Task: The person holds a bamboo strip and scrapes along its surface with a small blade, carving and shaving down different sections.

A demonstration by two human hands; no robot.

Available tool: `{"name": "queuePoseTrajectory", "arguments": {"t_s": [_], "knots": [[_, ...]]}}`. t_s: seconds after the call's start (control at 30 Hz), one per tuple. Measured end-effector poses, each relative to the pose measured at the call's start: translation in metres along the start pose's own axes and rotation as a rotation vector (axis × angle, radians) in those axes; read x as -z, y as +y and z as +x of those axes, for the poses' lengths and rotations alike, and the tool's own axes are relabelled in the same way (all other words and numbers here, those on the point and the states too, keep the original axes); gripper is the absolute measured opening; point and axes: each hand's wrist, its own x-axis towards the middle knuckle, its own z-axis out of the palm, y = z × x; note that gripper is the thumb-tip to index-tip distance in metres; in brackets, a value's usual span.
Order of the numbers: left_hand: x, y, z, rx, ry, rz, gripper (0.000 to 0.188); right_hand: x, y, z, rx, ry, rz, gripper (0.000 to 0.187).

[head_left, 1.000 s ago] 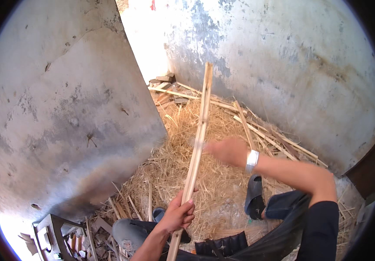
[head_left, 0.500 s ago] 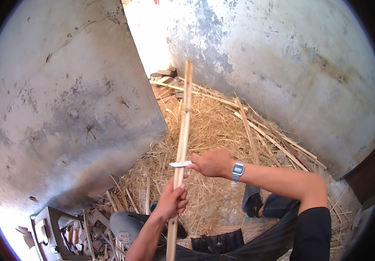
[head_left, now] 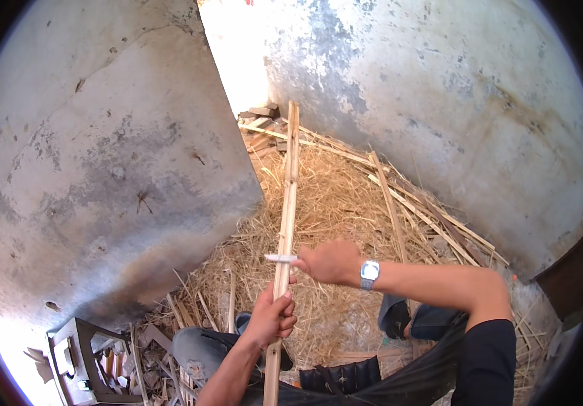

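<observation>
A long pale split bamboo strip (head_left: 288,210) with visible nodes runs from my lap up and away from me. My left hand (head_left: 272,317) is closed around its lower part, with the near end passing below the fist. Just above that grip, my right hand (head_left: 332,262) is closed on a small knife, its handle hidden in the fingers. The knife's short blade (head_left: 280,258) lies across the strip, pointing left. A metal watch (head_left: 370,273) sits on my right wrist.
Pale shavings (head_left: 332,203) cover the floor around my feet. Long strips (head_left: 433,223) lie along the right wall (head_left: 467,122). A slanted grey slab (head_left: 115,162) stands at the left, above a broken frame (head_left: 78,365) and scraps. A black pouch (head_left: 342,376) rests near my lap.
The bamboo strip's far end has dropped slightly toward me. My right hand is a little lower and its wrist has turned slightly; the blade still crosses the strip.
</observation>
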Motion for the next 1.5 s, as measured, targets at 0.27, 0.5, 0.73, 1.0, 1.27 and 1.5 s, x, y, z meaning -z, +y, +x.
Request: {"name": "queuePoseTrajectory", "arguments": {"t_s": [0.27,0.5,0.73,1.0,1.27,1.5], "knots": [[-0.008,-0.004,-0.001,0.091,-0.060,0.038,0.036,0.014,0.024,-0.007,-0.018,0.133,-0.083,0.052],[-0.013,0.001,0.000,0.055,-0.130,0.051,0.036,0.009,0.078,0.013,-0.001,0.252,-0.155,0.054],[-0.014,0.003,-0.004,0.050,-0.135,0.017,0.037,0.035,0.122,0.049,-0.160,0.251,-0.230,0.057],[-0.007,0.011,-0.005,0.001,-0.093,-0.024,0.037,0.018,0.107,0.084,-0.136,0.621,0.095,0.064],[-0.004,0.004,-0.014,0.074,-0.077,0.015,0.039,0.064,0.100,0.050,-0.090,0.555,0.467,0.060],[-0.024,-0.017,-0.012,0.079,-0.215,0.192,0.038,0.061,0.090,-0.016,-0.184,0.534,0.384,0.049]]}}
